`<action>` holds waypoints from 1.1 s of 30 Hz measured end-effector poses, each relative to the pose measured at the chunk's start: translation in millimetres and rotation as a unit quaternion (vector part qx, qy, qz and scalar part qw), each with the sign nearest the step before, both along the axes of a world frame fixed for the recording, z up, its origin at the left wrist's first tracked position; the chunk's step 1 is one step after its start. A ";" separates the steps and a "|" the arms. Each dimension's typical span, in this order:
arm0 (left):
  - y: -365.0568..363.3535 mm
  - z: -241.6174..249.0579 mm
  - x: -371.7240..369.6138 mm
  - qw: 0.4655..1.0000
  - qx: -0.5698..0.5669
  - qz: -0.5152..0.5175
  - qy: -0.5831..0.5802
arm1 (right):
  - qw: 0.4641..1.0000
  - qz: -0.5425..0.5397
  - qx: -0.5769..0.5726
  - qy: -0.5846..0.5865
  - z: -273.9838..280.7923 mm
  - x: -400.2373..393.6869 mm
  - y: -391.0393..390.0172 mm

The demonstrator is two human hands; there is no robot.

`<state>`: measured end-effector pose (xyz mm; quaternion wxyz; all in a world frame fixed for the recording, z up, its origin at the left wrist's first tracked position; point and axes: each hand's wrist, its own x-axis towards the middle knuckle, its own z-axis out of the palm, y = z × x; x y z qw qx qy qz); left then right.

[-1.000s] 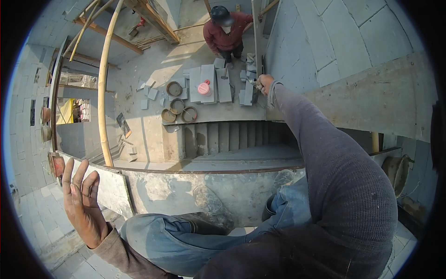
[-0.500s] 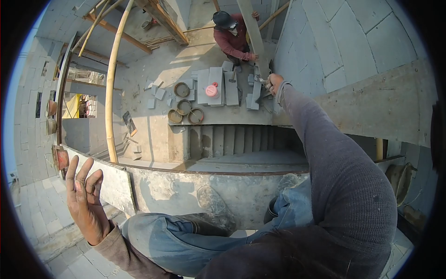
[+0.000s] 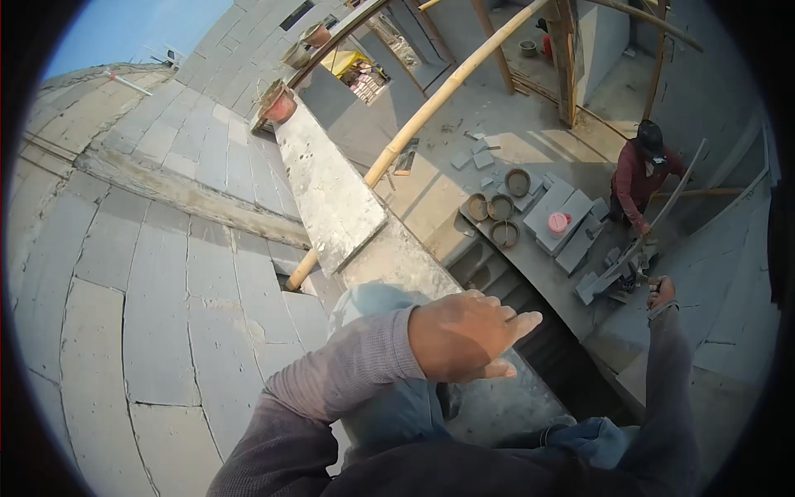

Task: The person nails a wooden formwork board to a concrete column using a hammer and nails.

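My left hand (image 3: 468, 335) is in front of me over the pale plank I sit on, its back toward me. Thumb and forefinger stretch out apart, and nothing shows between them. My right hand (image 3: 660, 294) reaches out low on the right, fingers closed; a small greyish thing shows by the fist, too small to name. Just beyond it stands the lower end of a long, narrow panel (image 3: 675, 199), tilted. A co-worker (image 3: 642, 174) in a red top and dark cap grips that panel from the far side.
Beneath me, a stairwell (image 3: 530, 306) drops away. Below lie stacked grey blocks (image 3: 553, 207), a pink container (image 3: 559, 222) and several round mortar pans (image 3: 503, 234). A bamboo pole (image 3: 451, 91) slants up past the plank (image 3: 327, 182); a red bucket (image 3: 277, 106) sits at its far end. A block wall (image 3: 149, 306) is at left.
My view has swung left and tilted. My left hand has come from the far left to the middle, in front of my body. My right arm stays stretched out, fist still closed.
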<state>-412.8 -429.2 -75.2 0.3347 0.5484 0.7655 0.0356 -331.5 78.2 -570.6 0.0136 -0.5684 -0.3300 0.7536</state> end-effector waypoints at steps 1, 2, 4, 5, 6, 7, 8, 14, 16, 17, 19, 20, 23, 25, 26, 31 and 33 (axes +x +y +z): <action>0.7 -9.9 7.8 0.999 0.010 -0.032 -0.001 | 1.000 -0.021 0.022 -0.003 -3.8 -2.4 -2.3; 7.9 -6.5 11.9 0.998 -0.024 -0.043 -0.030 | 1.000 0.019 -0.015 0.018 -17.3 2.9 14.4; 12.3 -2.5 15.7 0.996 -0.070 -0.047 -0.043 | 0.999 0.028 -0.035 0.024 -21.0 3.6 16.4; 11.0 -7.8 18.0 0.995 -0.064 -0.058 -0.042 | 1.000 -0.006 -0.013 0.006 -15.8 -0.8 11.0; 10.9 -11.7 18.6 0.995 -0.052 -0.075 -0.045 | 1.000 -0.010 -0.015 0.016 -34.7 -16.7 11.4; 8.8 -11.8 17.6 0.994 -0.050 -0.086 -0.042 | 0.999 -0.027 0.003 0.032 -67.0 -25.5 21.7; 5.0 -11.0 17.1 0.998 -0.020 -0.060 -0.017 | 0.997 -0.055 0.026 0.037 -88.1 -6.0 34.5; 22.1 10.1 17.8 1.000 -0.006 -0.016 -0.021 | 0.992 -0.109 0.024 -0.055 14.2 -10.3 -14.1; 26.2 5.5 16.8 0.997 -0.041 -0.053 -0.029 | 0.997 -0.060 -0.010 -0.048 -13.5 -8.4 0.5; 27.7 6.6 16.1 0.996 -0.082 -0.040 -0.001 | 0.995 -0.076 -0.010 -0.057 -3.9 -8.7 1.2; 35.8 12.2 19.7 0.992 -0.119 -0.034 0.002 | 0.994 -0.084 -0.018 -0.064 -1.9 -10.6 -1.9; 39.3 14.1 20.1 0.988 -0.149 -0.024 0.008 | 0.995 -0.074 -0.011 -0.060 0.3 -9.7 -2.4; 40.5 15.7 19.5 0.986 -0.166 0.002 -0.001 | 0.996 -0.073 0.002 -0.056 7.6 -8.2 -5.2; 41.0 15.9 18.6 0.989 -0.144 0.001 -0.017 | 0.995 -0.080 0.006 -0.058 -1.0 -7.0 -2.9; 40.7 16.1 17.9 0.992 -0.120 -0.001 -0.028 | 0.996 -0.068 -0.005 -0.053 -10.5 -9.6 2.2; 36.1 19.4 16.4 0.995 -0.099 0.009 -0.031 | 0.997 -0.050 -0.021 -0.054 -16.5 -5.6 6.3; 34.6 19.7 15.1 0.994 -0.108 0.017 -0.028 | 0.997 -0.041 -0.007 -0.069 -24.7 -6.9 9.2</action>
